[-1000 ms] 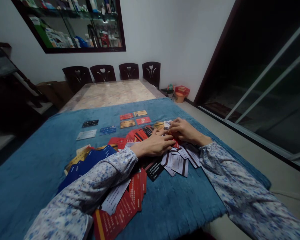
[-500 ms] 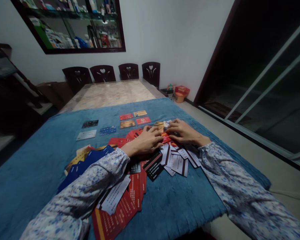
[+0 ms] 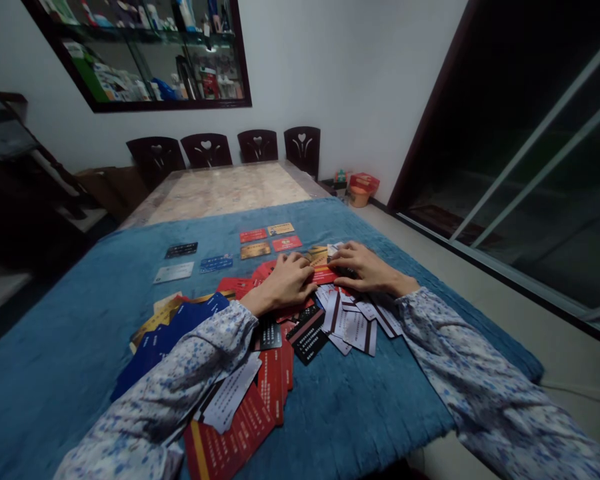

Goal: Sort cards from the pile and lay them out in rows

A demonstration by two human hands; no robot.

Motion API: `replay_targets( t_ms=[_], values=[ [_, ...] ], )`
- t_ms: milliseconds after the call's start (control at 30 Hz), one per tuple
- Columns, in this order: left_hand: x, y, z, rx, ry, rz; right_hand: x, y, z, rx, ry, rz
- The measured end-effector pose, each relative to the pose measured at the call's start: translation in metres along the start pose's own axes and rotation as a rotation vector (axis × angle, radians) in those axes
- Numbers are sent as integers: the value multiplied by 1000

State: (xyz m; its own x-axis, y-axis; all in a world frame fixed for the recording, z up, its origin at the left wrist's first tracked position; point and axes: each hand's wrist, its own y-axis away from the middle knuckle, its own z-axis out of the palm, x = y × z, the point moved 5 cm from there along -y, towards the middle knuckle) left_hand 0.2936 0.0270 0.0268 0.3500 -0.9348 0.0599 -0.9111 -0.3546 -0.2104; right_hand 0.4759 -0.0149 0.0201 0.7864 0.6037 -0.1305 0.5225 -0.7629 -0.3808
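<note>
My left hand (image 3: pixel 286 281) is curled, fingertips down on one end of a red card (image 3: pixel 325 275). I cannot tell if it grips it or just touches. My right hand (image 3: pixel 366 268) lies flat and spread on the other end. The card sits between my hands, long side running from one to the other, on the card pile (image 3: pixel 267 387). Both hands are just as close. Past my fingers, single cards (image 3: pixel 255 249) lie in rows.

You wear long sleeves on both arms. The left sleeve (image 3: pixel 190 373) and right sleeve (image 3: pixel 473 387) are pale fabric with a small blue print, possibly floral; dim light blurs it. The cuffs are gathered and end just behind your left hand (image 3: pixel 286 283) and right hand (image 3: pixel 366 268).
</note>
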Motion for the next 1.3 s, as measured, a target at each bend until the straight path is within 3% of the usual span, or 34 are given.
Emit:
replay_targets(
  t_ms=[533, 800, 1000, 1300],
  values=[
    [-4, 1, -7, 89, 52, 30, -9, -2, -8, 94, -47, -46],
    [-14, -2, -5, 89, 115, 25, 0, -5, 0, 201, -55, 2],
    [-26, 0, -1, 158, 226, -5, 3, -5, 4, 263, -77, 82],
    [-26, -2, -2, 185, 303, -27, 7, -6, 13, 266, -110, 94]
  ],
)
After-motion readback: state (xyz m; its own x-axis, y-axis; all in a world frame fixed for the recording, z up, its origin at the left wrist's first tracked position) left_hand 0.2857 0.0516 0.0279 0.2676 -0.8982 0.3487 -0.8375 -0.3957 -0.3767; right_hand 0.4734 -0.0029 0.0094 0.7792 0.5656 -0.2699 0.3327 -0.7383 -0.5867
